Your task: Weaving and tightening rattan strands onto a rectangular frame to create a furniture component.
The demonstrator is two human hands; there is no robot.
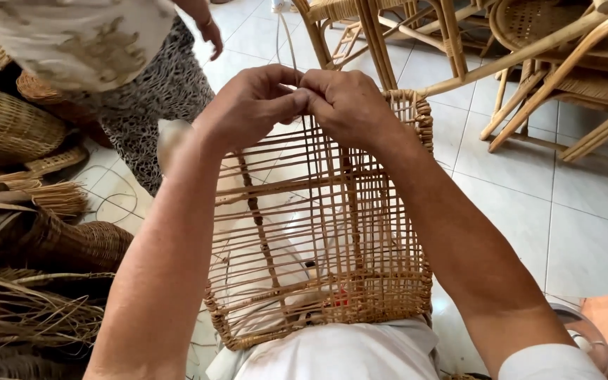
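An unfinished rattan basket [318,239] with an open lattice of thin cane strips lies on its side against my lap, its far rim pointing away from me. My left hand [251,105] and my right hand [346,104] meet at that far rim, fingers pinched together on a thin cane strand [288,43] that rises from the rim toward the top of the view. Both forearms run along the basket's two sides.
Another person in a patterned skirt [156,84] stands at the upper left. Woven baskets [8,127] and bundles of cane [22,309] are piled on the left. Rattan chairs [564,63] stand at the upper right on the white tiled floor. A glass vessel [585,338] sits at lower right.
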